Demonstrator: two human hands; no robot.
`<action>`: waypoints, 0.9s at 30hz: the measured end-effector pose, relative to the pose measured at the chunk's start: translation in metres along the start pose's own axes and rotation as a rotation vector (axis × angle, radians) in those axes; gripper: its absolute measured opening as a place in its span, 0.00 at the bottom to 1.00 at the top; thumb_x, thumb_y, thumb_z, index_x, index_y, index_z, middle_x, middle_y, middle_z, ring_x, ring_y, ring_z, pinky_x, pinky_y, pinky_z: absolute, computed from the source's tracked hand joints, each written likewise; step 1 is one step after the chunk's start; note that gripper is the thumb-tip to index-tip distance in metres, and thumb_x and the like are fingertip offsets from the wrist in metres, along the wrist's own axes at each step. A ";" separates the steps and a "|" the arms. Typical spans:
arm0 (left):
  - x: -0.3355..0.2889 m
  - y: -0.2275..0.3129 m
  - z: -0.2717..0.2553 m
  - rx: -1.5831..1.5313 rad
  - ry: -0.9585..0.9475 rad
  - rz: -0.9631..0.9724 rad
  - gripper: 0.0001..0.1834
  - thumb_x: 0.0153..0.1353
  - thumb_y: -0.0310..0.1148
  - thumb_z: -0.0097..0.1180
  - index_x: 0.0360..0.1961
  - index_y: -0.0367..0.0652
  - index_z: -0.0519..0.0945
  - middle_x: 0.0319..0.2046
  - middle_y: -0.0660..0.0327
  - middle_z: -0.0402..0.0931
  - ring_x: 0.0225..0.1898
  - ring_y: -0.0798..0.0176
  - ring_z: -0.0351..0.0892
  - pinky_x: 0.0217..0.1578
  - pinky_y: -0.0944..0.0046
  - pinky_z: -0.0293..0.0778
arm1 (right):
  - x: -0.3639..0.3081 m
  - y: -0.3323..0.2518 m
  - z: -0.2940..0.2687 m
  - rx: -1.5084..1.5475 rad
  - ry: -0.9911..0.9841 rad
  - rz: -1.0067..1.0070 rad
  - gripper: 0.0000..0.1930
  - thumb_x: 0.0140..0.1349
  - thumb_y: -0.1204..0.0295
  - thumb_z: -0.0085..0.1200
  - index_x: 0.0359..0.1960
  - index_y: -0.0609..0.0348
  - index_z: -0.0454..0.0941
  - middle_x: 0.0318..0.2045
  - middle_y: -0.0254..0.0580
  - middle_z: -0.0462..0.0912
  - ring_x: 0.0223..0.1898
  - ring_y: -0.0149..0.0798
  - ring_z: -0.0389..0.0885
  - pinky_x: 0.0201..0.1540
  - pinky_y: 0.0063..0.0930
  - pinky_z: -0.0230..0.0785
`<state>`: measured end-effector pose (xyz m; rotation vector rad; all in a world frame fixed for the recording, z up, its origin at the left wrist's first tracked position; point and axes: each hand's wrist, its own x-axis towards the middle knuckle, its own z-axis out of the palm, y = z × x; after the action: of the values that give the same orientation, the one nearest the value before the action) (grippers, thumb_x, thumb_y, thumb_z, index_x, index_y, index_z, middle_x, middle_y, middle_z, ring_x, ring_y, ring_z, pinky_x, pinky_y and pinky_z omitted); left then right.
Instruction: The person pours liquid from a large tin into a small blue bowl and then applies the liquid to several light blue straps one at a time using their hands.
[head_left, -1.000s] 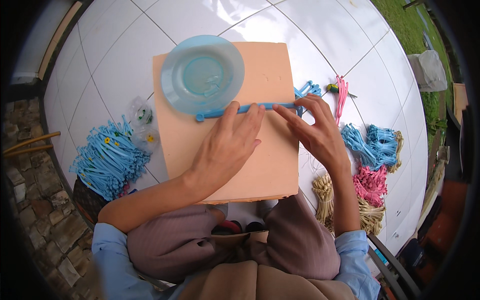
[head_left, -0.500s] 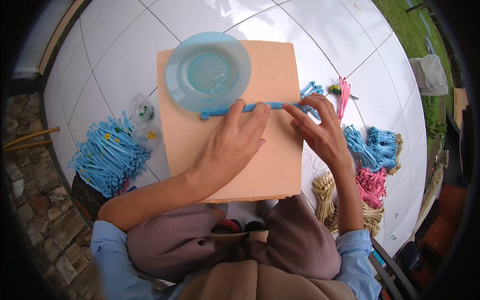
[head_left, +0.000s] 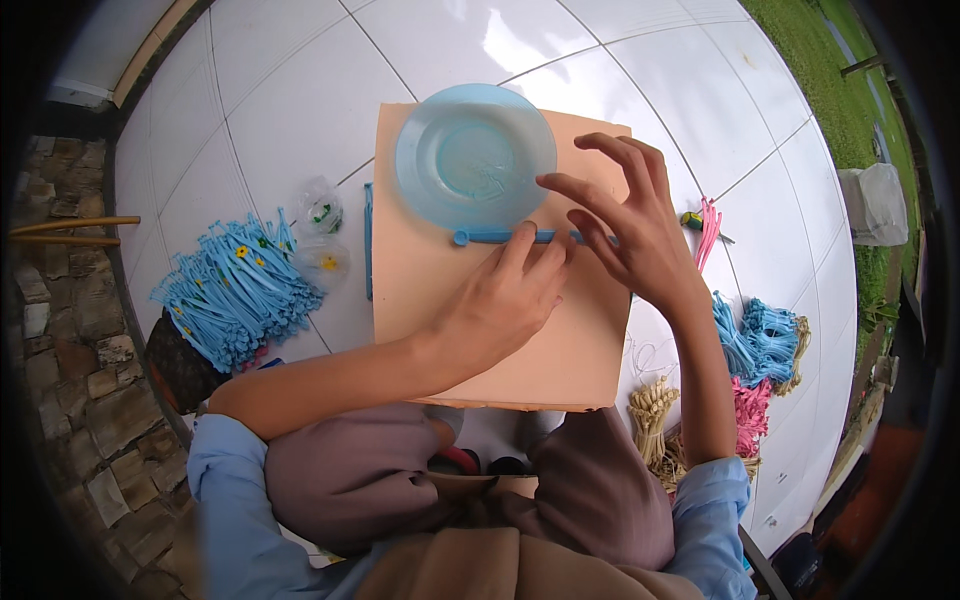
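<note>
A blue strip with a knobbed end [head_left: 484,237] lies across the peach-coloured board [head_left: 450,340], just below the plate. My left hand [head_left: 505,300] rests with its fingers laid on the strip, pressing it to the board. Raised over the board's right side is my right hand [head_left: 640,225], fingers spread and holding nothing; its index finger points toward the plate's rim and hides the strip's right part. The translucent blue plate [head_left: 415,160] sits on the far part of the board and has a little clear liquid or shine in its middle.
A heap of blue strips with yellow flowers [head_left: 240,290] lies left, beside clear plastic bags [head_left: 322,265]. Another blue strip [head_left: 369,240] lies by the board's left edge. At right are pink strips [head_left: 709,232], a screwdriver [head_left: 692,220], and blue [head_left: 770,340], pink [head_left: 750,412] and beige bundles [head_left: 652,410].
My right hand has lifted off the strip's right end and moved toward the plate, fingers spreading. My left hand stays on the strip. The whole view has shifted slightly.
</note>
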<state>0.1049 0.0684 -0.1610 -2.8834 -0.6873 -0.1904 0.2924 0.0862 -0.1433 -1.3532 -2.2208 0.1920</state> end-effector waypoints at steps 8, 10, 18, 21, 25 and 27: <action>0.000 0.001 -0.004 0.150 -0.092 0.081 0.20 0.58 0.44 0.50 0.38 0.33 0.77 0.38 0.56 0.72 0.47 0.53 0.66 0.54 0.57 0.61 | 0.025 0.004 0.021 -0.055 -0.043 -0.171 0.10 0.58 0.61 0.52 0.38 0.44 0.81 0.54 0.39 0.67 0.55 0.48 0.62 0.60 0.46 0.52; -0.001 0.001 -0.003 0.141 -0.087 0.089 0.20 0.59 0.44 0.49 0.36 0.34 0.77 0.37 0.57 0.72 0.46 0.54 0.66 0.54 0.57 0.61 | 0.025 0.003 0.021 -0.078 -0.050 -0.172 0.10 0.58 0.61 0.52 0.37 0.45 0.81 0.53 0.39 0.68 0.54 0.48 0.63 0.61 0.47 0.51; 0.007 -0.003 -0.016 0.176 -0.112 0.148 0.24 0.58 0.44 0.51 0.45 0.32 0.76 0.44 0.55 0.72 0.49 0.55 0.65 0.55 0.60 0.61 | 0.015 0.001 0.004 -0.074 0.053 -0.053 0.11 0.54 0.66 0.55 0.41 0.41 0.80 0.54 0.37 0.67 0.54 0.48 0.62 0.58 0.46 0.56; -0.002 0.002 0.002 -0.007 0.024 -0.049 0.26 0.57 0.43 0.53 0.49 0.31 0.74 0.49 0.54 0.70 0.50 0.54 0.64 0.56 0.63 0.62 | -0.012 0.000 -0.007 -0.132 0.124 0.028 0.17 0.47 0.71 0.61 0.42 0.39 0.80 0.53 0.35 0.68 0.54 0.48 0.62 0.56 0.46 0.60; -0.002 -0.001 -0.007 0.058 -0.053 0.013 0.28 0.56 0.42 0.54 0.52 0.31 0.72 0.52 0.54 0.69 0.52 0.53 0.63 0.55 0.65 0.63 | -0.051 -0.004 -0.016 -0.305 0.092 0.024 0.21 0.42 0.69 0.64 0.42 0.37 0.80 0.53 0.35 0.69 0.52 0.44 0.65 0.58 0.52 0.57; 0.000 -0.001 -0.011 0.056 -0.058 0.020 0.28 0.57 0.43 0.53 0.52 0.31 0.72 0.52 0.54 0.69 0.52 0.53 0.63 0.55 0.64 0.63 | -0.062 -0.002 -0.014 -0.331 0.068 0.021 0.21 0.42 0.68 0.64 0.43 0.36 0.80 0.54 0.34 0.69 0.52 0.43 0.65 0.59 0.52 0.56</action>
<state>0.1038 0.0668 -0.1498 -2.8509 -0.6627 -0.0839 0.3196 0.0297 -0.1533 -1.5277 -2.2512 -0.2209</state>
